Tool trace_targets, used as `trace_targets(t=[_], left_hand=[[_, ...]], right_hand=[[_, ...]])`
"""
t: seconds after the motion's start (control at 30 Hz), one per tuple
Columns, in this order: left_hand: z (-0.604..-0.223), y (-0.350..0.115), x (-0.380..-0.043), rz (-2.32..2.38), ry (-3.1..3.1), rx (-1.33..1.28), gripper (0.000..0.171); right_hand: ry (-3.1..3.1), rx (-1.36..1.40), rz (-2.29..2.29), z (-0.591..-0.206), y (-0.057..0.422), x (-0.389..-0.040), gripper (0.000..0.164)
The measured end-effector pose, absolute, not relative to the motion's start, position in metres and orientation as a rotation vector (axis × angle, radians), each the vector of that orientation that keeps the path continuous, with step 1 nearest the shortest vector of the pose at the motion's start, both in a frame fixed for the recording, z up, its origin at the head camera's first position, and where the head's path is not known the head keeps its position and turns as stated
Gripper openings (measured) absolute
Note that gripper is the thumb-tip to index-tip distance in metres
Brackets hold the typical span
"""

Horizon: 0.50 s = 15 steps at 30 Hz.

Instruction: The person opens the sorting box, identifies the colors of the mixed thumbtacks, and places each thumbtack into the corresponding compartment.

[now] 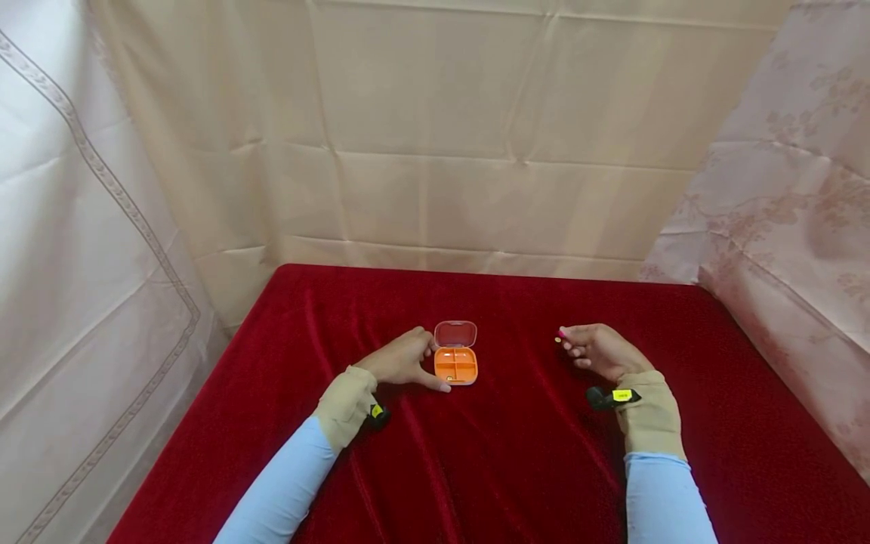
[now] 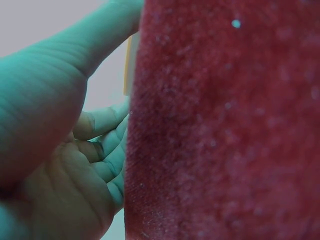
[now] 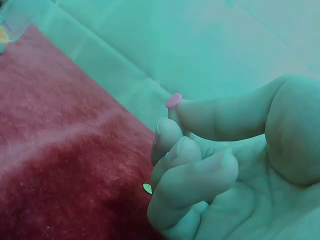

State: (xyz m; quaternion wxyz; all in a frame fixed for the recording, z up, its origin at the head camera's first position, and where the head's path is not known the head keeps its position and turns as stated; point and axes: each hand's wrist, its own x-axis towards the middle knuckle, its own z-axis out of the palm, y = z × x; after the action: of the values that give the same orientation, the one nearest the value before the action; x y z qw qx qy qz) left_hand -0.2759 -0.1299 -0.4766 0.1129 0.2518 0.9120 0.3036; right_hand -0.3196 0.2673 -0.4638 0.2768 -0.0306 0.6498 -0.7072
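Observation:
An orange pill box [image 1: 456,368] with four compartments lies on the red cloth, its clear lid [image 1: 455,333] raised at the back. A small pale pill [image 1: 449,378] sits in its front left compartment. My left hand [image 1: 405,359] holds the box from the left, thumb along the front edge and fingers at the back left corner. Between thumb and index finger, my right hand [image 1: 601,349] pinches a pink pill [image 3: 174,101], its other fingers curled in. Just below those fingertips, a yellow-green pill [image 1: 558,340] shows against the cloth.
Red velvet cloth [image 1: 503,453] with creases covers the table. Beige curtain fabric [image 1: 435,136] hangs behind, with white fabric at the left and flowered fabric [image 1: 802,189] at the right. Each wrist carries a strapped camera.

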Motion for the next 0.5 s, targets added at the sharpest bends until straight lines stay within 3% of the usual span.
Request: trace_targets(t=[0.5], left_hand=[[-0.4762,-0.1302,-0.2749,0.903,2.672,0.735,0.069]], right_hand=[[1.586,-0.168,-1.936,-0.4644,0.2714,-0.3191,0.038]])
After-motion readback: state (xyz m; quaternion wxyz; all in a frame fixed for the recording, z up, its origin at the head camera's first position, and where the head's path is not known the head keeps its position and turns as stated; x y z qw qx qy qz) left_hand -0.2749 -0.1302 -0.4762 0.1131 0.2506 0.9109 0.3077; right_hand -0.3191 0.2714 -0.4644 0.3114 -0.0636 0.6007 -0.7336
